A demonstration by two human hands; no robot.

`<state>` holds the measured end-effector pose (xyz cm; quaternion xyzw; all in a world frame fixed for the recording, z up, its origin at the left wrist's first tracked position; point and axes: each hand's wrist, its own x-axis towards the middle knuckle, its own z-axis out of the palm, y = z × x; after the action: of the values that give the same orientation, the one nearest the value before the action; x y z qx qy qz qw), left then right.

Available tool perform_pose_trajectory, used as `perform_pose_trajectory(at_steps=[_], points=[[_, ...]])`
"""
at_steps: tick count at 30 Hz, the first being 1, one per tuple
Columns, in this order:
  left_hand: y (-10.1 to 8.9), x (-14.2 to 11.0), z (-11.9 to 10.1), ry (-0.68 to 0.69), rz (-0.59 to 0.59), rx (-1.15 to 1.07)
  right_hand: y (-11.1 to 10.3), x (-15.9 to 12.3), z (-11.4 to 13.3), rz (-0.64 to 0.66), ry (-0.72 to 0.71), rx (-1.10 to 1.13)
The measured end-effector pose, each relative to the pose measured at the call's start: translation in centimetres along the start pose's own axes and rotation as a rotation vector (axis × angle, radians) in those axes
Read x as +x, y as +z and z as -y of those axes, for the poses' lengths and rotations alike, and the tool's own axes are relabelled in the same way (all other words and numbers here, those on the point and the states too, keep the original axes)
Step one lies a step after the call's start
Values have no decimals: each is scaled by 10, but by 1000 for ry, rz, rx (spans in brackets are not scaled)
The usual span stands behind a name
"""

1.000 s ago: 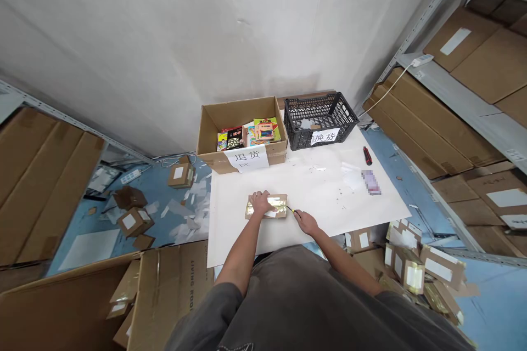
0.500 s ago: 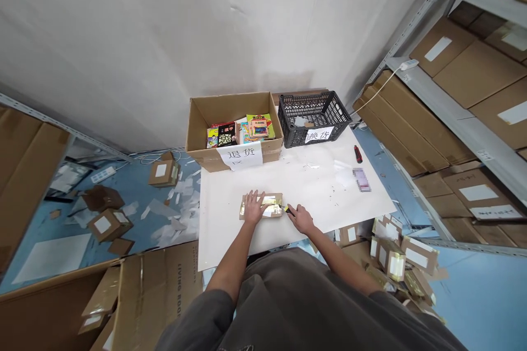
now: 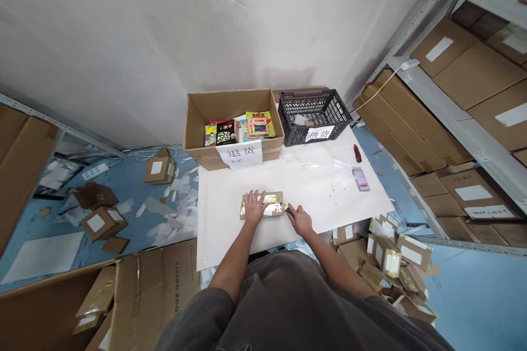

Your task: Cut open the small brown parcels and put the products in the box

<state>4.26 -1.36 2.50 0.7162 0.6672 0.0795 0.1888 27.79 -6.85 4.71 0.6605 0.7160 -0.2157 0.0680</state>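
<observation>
A small taped cardboard box point(image 3: 273, 197) with a white label lies flat on the white-covered table point(image 3: 230, 247). My left hand point(image 3: 254, 208) rests on top of its left half, fingers spread and stretched out, holding nothing. In my right hand point(image 3: 301, 220) is a yellow and black utility knife point(image 3: 287, 209), the fingers wrapped round its handle. The knife's front end meets the right end of the box; how deep the blade sits cannot be made out.
Behind stand an open cardboard box point(image 3: 193, 156) of books and a black plastic crate point(image 3: 290, 134). On the table's right lie a red and black tool point(image 3: 357, 153) and a blurred purple item point(image 3: 361, 179). Cartons point(image 3: 385, 255) pile up on the floor; shelving point(image 3: 465, 120) flanks the right.
The utility knife has come closer against the box's right end. My left hand's fingers have spread out flatter on the box. The whole view has shifted slightly.
</observation>
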Motion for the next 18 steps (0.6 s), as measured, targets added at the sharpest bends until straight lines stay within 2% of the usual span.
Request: perform_pose_trajectory(at_steps=[2, 4, 7, 10, 12, 14, 18], points=[[0, -1, -1, -12, -2, -10, 3, 0, 2, -14, 29, 13], [-1, -2, -2, -24, -1, -23, -1, 4, -13, -32, 125, 32], [-2, -4, -1, -26, 4, -38, -29, 11, -71, -75, 387, 42], [1, -4, 3, -16, 1, -39, -60, 15, -138, -122, 360, 39], [4, -4, 6, -9, -3, -40, -64, 13, -154, -140, 312, 131], [8, -2, 7, 1, -18, -15, -49, 12, -137, -141, 254, 324], [10, 0, 4, 1, -58, 80, 12, 20, -45, -97, 278, 832]])
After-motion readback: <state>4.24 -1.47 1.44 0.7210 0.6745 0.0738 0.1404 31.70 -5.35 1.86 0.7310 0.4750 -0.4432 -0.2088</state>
